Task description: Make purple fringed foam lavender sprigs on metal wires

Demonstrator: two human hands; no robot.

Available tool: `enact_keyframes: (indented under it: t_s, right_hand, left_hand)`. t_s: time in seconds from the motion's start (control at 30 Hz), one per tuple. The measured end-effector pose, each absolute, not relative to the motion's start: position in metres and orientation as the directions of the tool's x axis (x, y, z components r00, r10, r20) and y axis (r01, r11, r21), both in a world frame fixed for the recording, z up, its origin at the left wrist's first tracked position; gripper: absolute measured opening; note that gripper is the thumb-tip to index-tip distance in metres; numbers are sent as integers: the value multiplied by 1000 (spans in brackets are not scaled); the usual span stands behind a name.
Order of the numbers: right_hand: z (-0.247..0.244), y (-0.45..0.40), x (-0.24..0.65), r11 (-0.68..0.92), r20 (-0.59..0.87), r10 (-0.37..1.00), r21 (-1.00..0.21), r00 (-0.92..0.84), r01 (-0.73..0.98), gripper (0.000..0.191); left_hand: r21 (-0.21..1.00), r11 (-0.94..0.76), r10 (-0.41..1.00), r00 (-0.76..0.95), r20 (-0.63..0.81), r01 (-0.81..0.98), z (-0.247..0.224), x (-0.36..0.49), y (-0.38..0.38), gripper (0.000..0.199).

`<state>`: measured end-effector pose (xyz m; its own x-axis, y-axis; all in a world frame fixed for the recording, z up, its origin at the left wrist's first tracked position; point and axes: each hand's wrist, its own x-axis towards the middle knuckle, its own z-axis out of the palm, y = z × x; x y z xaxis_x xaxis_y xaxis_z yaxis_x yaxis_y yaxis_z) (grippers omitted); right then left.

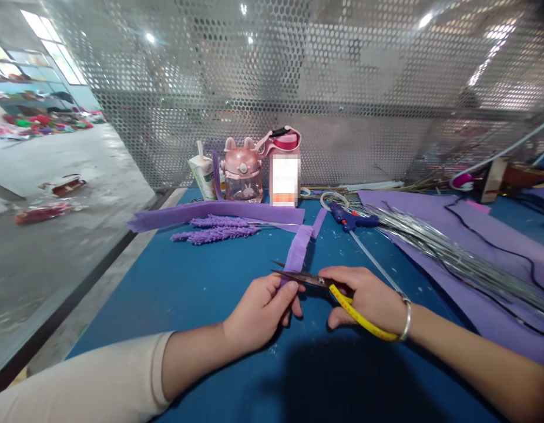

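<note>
A strip of purple crepe paper (298, 249) stretches away from me over the blue table, its near end pinched in my left hand (264, 306). My right hand (369, 296) is closed round the scissors (311, 278), which have dark blades and yellow handles. The parted blades cross the strip just above my left fingertips; whether they cut into it I cannot tell. Beyond my hands, two purple lavender-like flower stems (214, 235) lie beside a longer folded purple strip (188, 214).
A blue glue gun (353, 220) lies right of the strip, with a bundle of silvery wires (448, 258) on purple sheets (514, 235). Pink drink bottles (242, 170) and a drink carton (204, 176) stand at the back before a perforated metal panel (254, 70).
</note>
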<state>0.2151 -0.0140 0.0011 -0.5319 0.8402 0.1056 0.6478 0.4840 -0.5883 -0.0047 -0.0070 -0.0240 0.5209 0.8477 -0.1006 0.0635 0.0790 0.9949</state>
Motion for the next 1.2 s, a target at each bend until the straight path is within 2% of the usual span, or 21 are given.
enact_keyframes:
  t_s: [0.13, 0.23, 0.53, 0.87, 1.07, 1.2]
  right_hand:
    - [3, -17, 215, 421, 53, 874, -580, -483, 698, 84]
    - [4, -19, 214, 386, 4, 883, -574, -469, 722, 90]
    - [2, -18, 214, 401, -15, 865, -581, -502, 708, 88]
    - [2, -15, 220, 452, 29, 816, -653, -577, 608, 84]
    - [1, -14, 218, 469, 65, 809, -672, -584, 573, 65]
    - [0, -14, 216, 455, 67, 817, -685, -572, 570, 60]
  left_hand:
    - [997, 74, 872, 485, -70, 9, -18, -5, -8, 30]
    - [999, 43, 878, 477, -35, -4, -13, -5, -8, 33]
    - [1000, -7, 854, 521, -9, 29, -18, -7, -8, 35]
    - [999, -27, 835, 550, 10, 23, -15, -8, -9, 31]
    - [998, -50, 829, 559, 19, 40, -17, -9, -9, 34]
    - [999, -25, 827, 563, 1, 34, -17, -8, -9, 32]
